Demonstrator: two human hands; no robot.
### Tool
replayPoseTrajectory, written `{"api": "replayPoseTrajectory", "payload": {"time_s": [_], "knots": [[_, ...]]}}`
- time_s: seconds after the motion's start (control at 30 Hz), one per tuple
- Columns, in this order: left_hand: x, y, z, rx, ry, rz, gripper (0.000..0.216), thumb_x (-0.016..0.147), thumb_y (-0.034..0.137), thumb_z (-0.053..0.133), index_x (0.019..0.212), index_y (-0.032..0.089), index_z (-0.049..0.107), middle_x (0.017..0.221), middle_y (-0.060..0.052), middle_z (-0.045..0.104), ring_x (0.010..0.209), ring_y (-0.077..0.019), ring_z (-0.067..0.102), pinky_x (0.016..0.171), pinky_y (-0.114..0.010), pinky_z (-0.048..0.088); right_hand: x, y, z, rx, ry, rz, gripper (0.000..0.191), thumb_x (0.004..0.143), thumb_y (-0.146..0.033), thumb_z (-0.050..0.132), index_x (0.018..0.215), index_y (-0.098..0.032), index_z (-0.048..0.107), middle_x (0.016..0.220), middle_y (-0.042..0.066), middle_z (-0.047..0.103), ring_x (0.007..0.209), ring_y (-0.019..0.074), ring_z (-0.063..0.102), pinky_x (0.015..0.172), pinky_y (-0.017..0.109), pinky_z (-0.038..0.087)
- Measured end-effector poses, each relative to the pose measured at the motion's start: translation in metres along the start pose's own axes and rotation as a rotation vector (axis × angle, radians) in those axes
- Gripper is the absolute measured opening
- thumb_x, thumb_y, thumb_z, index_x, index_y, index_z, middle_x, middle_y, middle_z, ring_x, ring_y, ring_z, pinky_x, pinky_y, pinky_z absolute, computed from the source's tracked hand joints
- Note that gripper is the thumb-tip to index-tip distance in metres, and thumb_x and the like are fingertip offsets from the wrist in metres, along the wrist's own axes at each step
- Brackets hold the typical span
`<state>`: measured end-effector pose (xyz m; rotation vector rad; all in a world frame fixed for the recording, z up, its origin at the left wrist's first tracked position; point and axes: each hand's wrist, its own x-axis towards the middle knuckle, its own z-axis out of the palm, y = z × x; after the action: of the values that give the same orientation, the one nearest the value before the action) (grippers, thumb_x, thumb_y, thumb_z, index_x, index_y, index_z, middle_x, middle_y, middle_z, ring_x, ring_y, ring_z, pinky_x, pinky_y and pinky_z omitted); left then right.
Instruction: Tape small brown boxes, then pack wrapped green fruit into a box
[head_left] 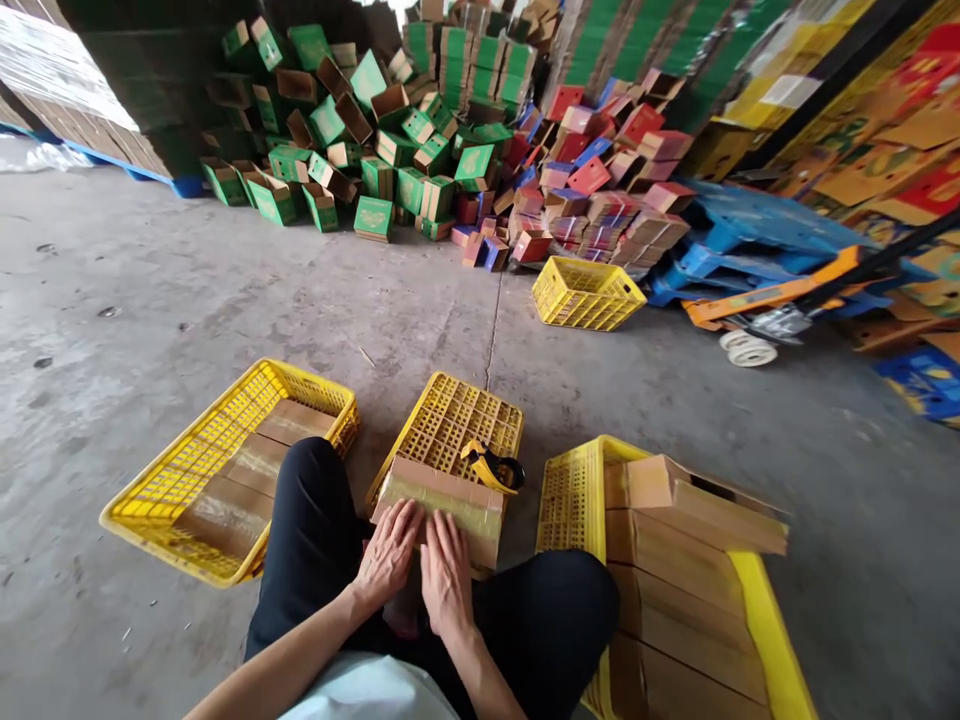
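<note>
A brown cardboard box (450, 500) with clear tape across its top rests on an upturned yellow crate (457, 415) between my knees. My left hand (388, 553) and my right hand (446, 577) lie flat side by side on the box's near face, fingers spread, pressing it. A yellow tape dispenser (493, 467) sits on the crate just beyond the box, to the right.
A yellow crate (161, 490) on my left holds taped boxes. Another yellow crate (570, 490) on my right holds flat cardboard boxes (690, 560). Further off lie piles of green (375, 130) and red boxes (600, 170), a tipped yellow crate (586, 293) and a pallet jack (765, 310).
</note>
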<state>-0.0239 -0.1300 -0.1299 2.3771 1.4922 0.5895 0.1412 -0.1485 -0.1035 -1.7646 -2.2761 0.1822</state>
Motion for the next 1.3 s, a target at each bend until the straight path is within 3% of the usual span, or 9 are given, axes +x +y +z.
{"api": "replayPoseTrajectory", "payload": {"time_s": [0.17, 0.4, 0.6, 0.7, 0.9, 1.1, 1.3], "knots": [[0.001, -0.016, -0.002, -0.033, -0.058, 0.019, 0.070, 0.102, 0.021, 0.045, 0.168, 0.024, 0.023, 0.160, -0.014, 0.049, 0.149, -0.0309, 0.043, 0.123, -0.053, 0.039, 0.010, -0.034, 0.013, 0.045, 0.121, -0.004, 0.053, 0.106, -0.018, 0.031, 0.154, -0.018, 0.054, 0.150, 0.013, 0.061, 0.141, 0.0290, 0.054, 0.122, 0.052, 0.041], [-0.001, -0.022, 0.003, -0.001, 0.064, 0.041, 0.070, 0.103, 0.021, 0.045, 0.169, 0.021, 0.021, 0.161, -0.016, 0.047, 0.151, -0.0327, 0.041, 0.122, -0.054, 0.042, 0.014, -0.031, 0.009, -0.005, 0.219, -0.047, 0.046, 0.107, -0.021, 0.040, 0.151, -0.018, 0.056, 0.144, 0.014, 0.066, 0.133, 0.0305, 0.057, 0.120, 0.055, 0.035], [0.004, -0.023, 0.001, 0.052, 0.077, 0.056, 0.066, 0.106, 0.021, 0.042, 0.169, 0.019, 0.021, 0.158, -0.015, 0.053, 0.150, -0.0289, 0.044, 0.122, -0.051, 0.042, 0.019, -0.032, 0.008, -0.016, 0.264, -0.029, 0.044, 0.109, -0.024, 0.038, 0.148, -0.020, 0.058, 0.137, 0.015, 0.070, 0.126, 0.0315, 0.063, 0.116, 0.054, 0.037], [0.001, -0.021, -0.006, 0.082, 0.049, 0.067, 0.070, 0.103, 0.018, 0.045, 0.169, 0.020, 0.021, 0.162, -0.013, 0.049, 0.152, -0.0284, 0.042, 0.124, -0.050, 0.039, 0.011, -0.021, 0.008, -0.050, 0.251, -0.013, 0.044, 0.111, -0.031, 0.040, 0.150, -0.021, 0.057, 0.143, 0.015, 0.066, 0.130, 0.0324, 0.061, 0.115, 0.054, 0.039], [-0.010, -0.014, -0.016, 0.191, 0.035, -0.058, 0.088, 0.089, -0.002, 0.043, 0.168, 0.031, 0.023, 0.172, -0.008, 0.033, 0.158, -0.0285, 0.033, 0.125, -0.055, 0.033, -0.012, 0.000, -0.001, -0.171, 0.219, 0.142, 0.045, 0.110, -0.040, 0.042, 0.152, -0.032, 0.056, 0.157, 0.014, 0.055, 0.138, 0.0384, 0.055, 0.111, 0.059, 0.040], [-0.015, -0.011, -0.018, 0.222, 0.035, -0.067, 0.085, 0.091, 0.003, 0.045, 0.168, 0.031, 0.025, 0.171, -0.009, 0.034, 0.157, -0.0300, 0.034, 0.126, -0.060, 0.028, -0.018, -0.003, -0.007, -0.137, 0.209, 0.218, 0.045, 0.110, -0.044, 0.040, 0.150, -0.034, 0.058, 0.153, 0.010, 0.059, 0.139, 0.0352, 0.054, 0.116, 0.058, 0.037], [-0.027, -0.016, -0.014, 0.236, 0.082, -0.127, 0.087, 0.095, 0.004, 0.044, 0.169, 0.035, 0.011, 0.175, -0.009, 0.022, 0.157, -0.0320, 0.035, 0.124, -0.062, 0.030, -0.031, 0.013, -0.009, -0.157, 0.263, 0.301, 0.044, 0.112, -0.039, 0.036, 0.146, -0.030, 0.063, 0.149, 0.011, 0.062, 0.138, 0.0336, 0.055, 0.114, 0.056, 0.040]]}}
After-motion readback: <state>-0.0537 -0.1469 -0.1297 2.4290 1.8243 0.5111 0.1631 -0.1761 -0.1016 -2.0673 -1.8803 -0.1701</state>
